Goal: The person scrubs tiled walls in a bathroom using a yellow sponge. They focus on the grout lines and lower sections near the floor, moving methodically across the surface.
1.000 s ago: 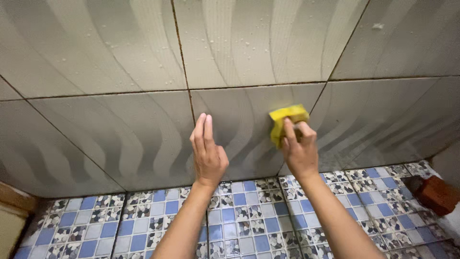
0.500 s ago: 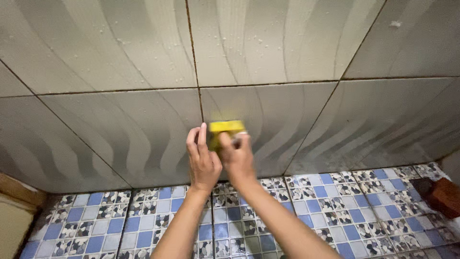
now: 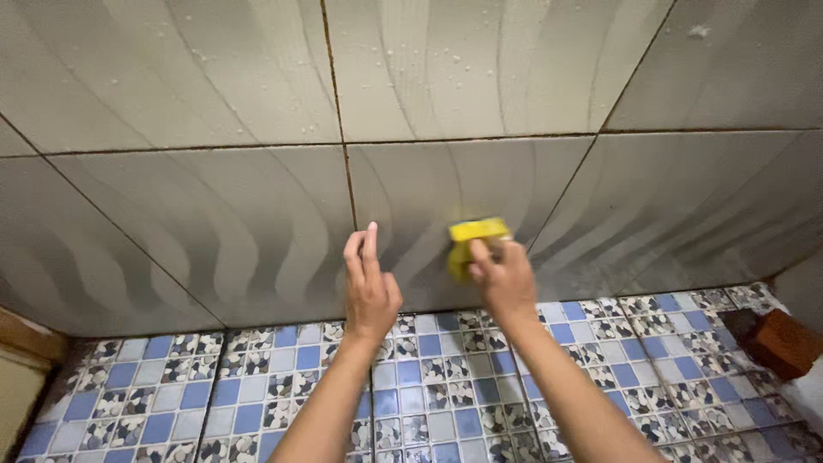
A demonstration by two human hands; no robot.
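I had the right hand [image 3: 501,279] closed around a yellow sponge [image 3: 476,238], fingers curled over its top and pressing it flat against the grey wall tile [image 3: 446,197] with the wavy pattern. The sponge sat low on that tile, just right of the vertical grout line [image 3: 350,189] and not far above where the wall met the floor. Only its upper edge and left side showed; the rest was hidden behind my fingers.

My left hand [image 3: 369,287] was empty, fingers straight and held together, pointing up. The fingertips lay at the wall just right of the same grout line, though I could not tell whether they actually touched it. The two hands were near each other but apart, the sponge between them and closer to the right.

Water droplets [image 3: 411,77] speckled the upper tiles. Below, the floor [image 3: 257,386] was a mosaic of blue squares and pebble-patterned pieces. A reddish brick [image 3: 784,339] lay in the far right corner, well away from both hands.
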